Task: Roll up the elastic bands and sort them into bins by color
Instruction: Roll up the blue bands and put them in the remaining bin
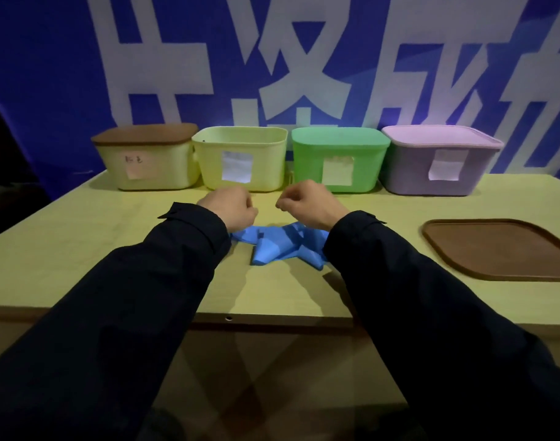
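a staged demo booth: printed blue banner (49, 74) behind a plain wooden table (81, 237).

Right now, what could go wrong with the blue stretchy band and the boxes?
The blue band lies crumpled under both wrists, so it might roll up lumpy or spring loose. Only the open yellow-green bin has no lid; the green bin and purple bin are covered, so the band could land in the wrong one. The paper labels are too blurry to read.
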`<state>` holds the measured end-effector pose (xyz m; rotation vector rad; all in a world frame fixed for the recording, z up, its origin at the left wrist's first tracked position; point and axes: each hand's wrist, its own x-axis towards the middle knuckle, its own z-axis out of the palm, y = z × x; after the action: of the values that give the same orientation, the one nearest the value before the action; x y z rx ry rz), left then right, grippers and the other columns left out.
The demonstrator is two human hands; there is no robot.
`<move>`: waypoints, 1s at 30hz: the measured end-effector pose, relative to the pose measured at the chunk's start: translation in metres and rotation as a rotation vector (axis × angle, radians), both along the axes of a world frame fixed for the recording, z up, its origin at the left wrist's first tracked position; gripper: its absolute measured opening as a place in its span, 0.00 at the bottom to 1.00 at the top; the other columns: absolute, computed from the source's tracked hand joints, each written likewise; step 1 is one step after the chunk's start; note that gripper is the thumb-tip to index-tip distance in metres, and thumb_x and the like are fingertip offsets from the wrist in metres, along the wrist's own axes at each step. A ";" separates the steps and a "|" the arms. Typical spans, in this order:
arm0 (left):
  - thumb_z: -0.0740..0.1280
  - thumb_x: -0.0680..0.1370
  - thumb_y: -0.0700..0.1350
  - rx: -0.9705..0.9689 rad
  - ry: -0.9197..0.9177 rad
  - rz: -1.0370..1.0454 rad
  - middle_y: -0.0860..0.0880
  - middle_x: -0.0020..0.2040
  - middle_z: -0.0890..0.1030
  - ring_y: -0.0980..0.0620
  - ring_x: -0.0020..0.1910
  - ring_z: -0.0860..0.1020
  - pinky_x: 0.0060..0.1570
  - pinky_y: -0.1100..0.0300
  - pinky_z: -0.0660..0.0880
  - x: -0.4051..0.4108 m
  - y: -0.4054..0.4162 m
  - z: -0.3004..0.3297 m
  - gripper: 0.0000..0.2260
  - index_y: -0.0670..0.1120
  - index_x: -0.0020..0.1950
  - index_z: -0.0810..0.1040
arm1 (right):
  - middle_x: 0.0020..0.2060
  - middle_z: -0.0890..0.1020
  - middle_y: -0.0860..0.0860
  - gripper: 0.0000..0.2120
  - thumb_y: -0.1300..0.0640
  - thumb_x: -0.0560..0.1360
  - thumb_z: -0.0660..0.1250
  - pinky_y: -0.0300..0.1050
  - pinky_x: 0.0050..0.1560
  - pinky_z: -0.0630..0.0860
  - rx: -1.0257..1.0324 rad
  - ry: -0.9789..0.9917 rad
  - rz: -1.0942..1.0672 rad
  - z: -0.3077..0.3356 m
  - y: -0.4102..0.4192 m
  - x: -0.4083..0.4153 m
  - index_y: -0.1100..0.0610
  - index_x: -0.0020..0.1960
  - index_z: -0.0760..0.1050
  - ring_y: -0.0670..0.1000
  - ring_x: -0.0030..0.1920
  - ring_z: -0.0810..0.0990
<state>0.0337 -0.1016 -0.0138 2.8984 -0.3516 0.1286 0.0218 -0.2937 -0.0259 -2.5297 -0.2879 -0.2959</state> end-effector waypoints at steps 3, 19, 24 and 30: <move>0.65 0.78 0.52 0.031 0.120 0.035 0.49 0.42 0.82 0.46 0.47 0.81 0.42 0.56 0.76 0.001 0.017 -0.016 0.10 0.48 0.52 0.80 | 0.46 0.85 0.47 0.08 0.54 0.77 0.68 0.43 0.48 0.76 -0.082 0.087 0.096 -0.004 0.012 0.000 0.52 0.52 0.84 0.50 0.48 0.82; 0.67 0.81 0.45 -0.727 -0.069 -0.198 0.51 0.41 0.77 0.54 0.37 0.73 0.37 0.59 0.67 0.007 0.044 -0.026 0.03 0.47 0.48 0.76 | 0.65 0.79 0.52 0.23 0.65 0.78 0.66 0.41 0.59 0.74 0.545 0.070 0.235 -0.022 0.051 0.016 0.54 0.71 0.73 0.48 0.61 0.78; 0.69 0.81 0.45 -1.080 -0.182 -0.212 0.49 0.37 0.73 0.56 0.35 0.69 0.38 0.60 0.68 0.017 0.019 -0.021 0.09 0.39 0.49 0.77 | 0.43 0.83 0.55 0.06 0.61 0.79 0.70 0.44 0.46 0.74 0.701 -0.080 0.217 -0.011 0.046 0.020 0.62 0.53 0.81 0.48 0.44 0.78; 0.69 0.79 0.36 -1.253 0.062 -0.331 0.48 0.51 0.84 0.55 0.49 0.80 0.50 0.61 0.76 0.034 -0.002 -0.025 0.10 0.48 0.56 0.79 | 0.38 0.78 0.53 0.09 0.59 0.80 0.68 0.44 0.42 0.69 0.998 -0.190 0.099 -0.006 0.025 0.035 0.66 0.47 0.79 0.48 0.41 0.73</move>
<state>0.0677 -0.1038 -0.0387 1.5870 -0.4918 0.1337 0.0567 -0.2691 -0.0318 -1.5033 -0.2494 -0.4920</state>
